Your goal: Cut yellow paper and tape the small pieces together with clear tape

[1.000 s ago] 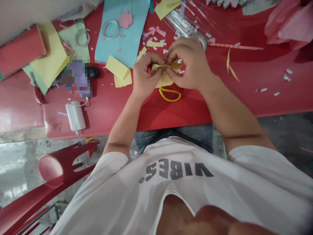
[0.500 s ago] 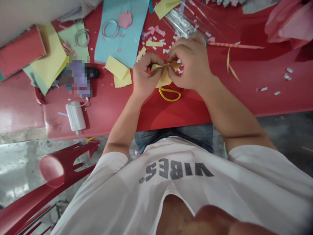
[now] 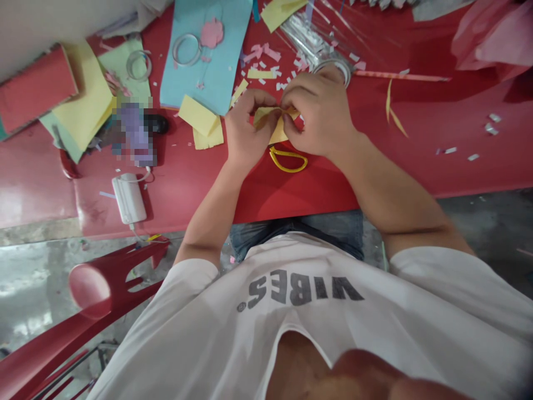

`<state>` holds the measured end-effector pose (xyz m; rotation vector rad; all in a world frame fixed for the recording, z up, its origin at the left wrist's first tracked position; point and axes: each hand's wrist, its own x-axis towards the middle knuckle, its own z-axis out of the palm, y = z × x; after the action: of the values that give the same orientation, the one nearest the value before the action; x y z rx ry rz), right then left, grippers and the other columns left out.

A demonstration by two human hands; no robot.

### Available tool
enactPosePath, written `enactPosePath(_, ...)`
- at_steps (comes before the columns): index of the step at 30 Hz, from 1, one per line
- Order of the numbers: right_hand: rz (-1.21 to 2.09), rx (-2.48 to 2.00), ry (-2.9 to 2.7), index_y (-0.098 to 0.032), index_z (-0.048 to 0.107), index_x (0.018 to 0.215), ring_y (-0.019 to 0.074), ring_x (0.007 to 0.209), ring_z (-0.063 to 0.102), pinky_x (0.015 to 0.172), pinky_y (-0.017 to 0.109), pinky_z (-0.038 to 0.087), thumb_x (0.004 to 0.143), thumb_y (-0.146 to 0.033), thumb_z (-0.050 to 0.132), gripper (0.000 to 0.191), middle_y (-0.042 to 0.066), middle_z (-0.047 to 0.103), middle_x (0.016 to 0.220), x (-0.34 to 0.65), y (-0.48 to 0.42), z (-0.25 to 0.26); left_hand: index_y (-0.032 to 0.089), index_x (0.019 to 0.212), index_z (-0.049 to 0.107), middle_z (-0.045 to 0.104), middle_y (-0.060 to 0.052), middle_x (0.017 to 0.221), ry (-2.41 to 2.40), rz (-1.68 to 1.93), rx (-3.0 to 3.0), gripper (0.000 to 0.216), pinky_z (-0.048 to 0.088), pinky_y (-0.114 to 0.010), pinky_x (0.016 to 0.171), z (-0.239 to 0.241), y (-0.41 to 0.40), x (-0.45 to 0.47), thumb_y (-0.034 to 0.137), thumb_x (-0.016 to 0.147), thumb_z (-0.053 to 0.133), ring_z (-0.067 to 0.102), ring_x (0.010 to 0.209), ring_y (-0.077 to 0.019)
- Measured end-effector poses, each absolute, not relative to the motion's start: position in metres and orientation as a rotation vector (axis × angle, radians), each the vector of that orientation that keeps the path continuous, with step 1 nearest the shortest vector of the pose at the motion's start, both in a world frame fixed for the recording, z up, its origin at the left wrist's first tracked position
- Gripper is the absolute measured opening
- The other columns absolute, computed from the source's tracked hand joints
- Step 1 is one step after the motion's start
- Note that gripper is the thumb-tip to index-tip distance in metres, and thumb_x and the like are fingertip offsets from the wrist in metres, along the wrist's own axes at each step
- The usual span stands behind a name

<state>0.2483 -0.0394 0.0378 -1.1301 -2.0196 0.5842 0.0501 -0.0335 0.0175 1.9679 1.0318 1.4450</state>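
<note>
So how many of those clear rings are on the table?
3: one ring on the blue paper, one on the pale green paper, one partly behind the right hand. Others may be hidden under the papers.

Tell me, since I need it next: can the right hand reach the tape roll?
Likely yes: nothing lies between the right hand and the tape roll, though it must first release the yellow paper it pinches.

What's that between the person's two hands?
A folded piece of yellow paper is held between the left hand and the right hand, both pinching it, as the head view shows.
</note>
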Motion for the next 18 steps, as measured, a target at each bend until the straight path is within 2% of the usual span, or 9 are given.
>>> enactPosePath(3,0.566,-1.122,-2.005,-0.045,0.066,0.098,0.0386,0.120,0.058,0.099,0.063,0.047,0.087,-0.042,0.071,0.012,-0.004,0.072,0.117,0.248,-0.040,0.037,0.029,0.097,0.066,0.067,0.001,0.090,1.033,1.429,1.963,0.019,0.050,-0.035,0.077,0.020,-0.035,0.050,0.015,0.090,0.076,0.062,0.085,-0.0165)
enactPosePath(6,0.416,-1.134,-2.034,-0.041,0.064,0.098,0.0382,0.112,0.060,0.108,0.065,0.039,0.090,-0.041,0.070,0.010,-0.002,0.071,0.116,0.249,-0.040,0.040,0.027,0.095,0.065,0.064,0.000,0.088,0.985,1.456,1.930,0.019,0.049,-0.034,0.074,0.022,-0.036,0.052,0.013,0.089,0.075,0.060,0.081,-0.0146)
enactPosePath(9,0.292,-1.127,-2.048,-0.036,0.062,0.101,0.0366,0.106,0.063,0.106,0.066,0.036,0.087,-0.035,0.073,0.018,0.001,0.071,0.113,0.252,-0.038,0.043,0.029,0.095,0.064,0.062,-0.001,0.088,0.978,1.490,1.855,0.023,0.047,-0.035,0.070,0.023,-0.035,0.053,0.009,0.087,0.070,0.058,0.078,-0.0158)
enactPosePath(14,0.470,-1.031,-1.975,-0.047,0.059,0.116,0.0284,0.097,0.067,0.102,0.055,0.045,0.085,-0.026,0.073,0.040,-0.007,0.073,0.106,0.252,-0.039,0.048,0.032,0.096,0.065,0.062,-0.002,0.089,0.959,1.513,1.712,0.015,0.047,-0.036,0.068,0.020,-0.030,0.053,0.022,0.088,0.072,0.058,0.078,-0.0180)
enactPosePath(16,0.562,-0.985,-1.904,-0.048,0.059,0.117,0.0269,0.097,0.069,0.097,0.049,0.052,0.085,-0.024,0.073,0.042,-0.008,0.072,0.104,0.250,-0.041,0.053,0.035,0.100,0.064,0.065,-0.002,0.092,0.988,1.475,1.667,0.013,0.049,-0.037,0.068,0.014,-0.025,0.052,0.031,0.091,0.072,0.059,0.078,-0.0186)
enactPosePath(18,0.585,-0.941,-1.823,-0.046,0.062,0.115,0.0266,0.098,0.069,0.094,0.046,0.057,0.088,-0.024,0.070,0.036,-0.006,0.071,0.105,0.249,-0.043,0.058,0.040,0.102,0.063,0.066,0.000,0.089,1.018,1.435,1.582,0.017,0.048,-0.037,0.062,0.003,-0.017,0.049,0.043,0.090,0.074,0.059,0.072,-0.0188)
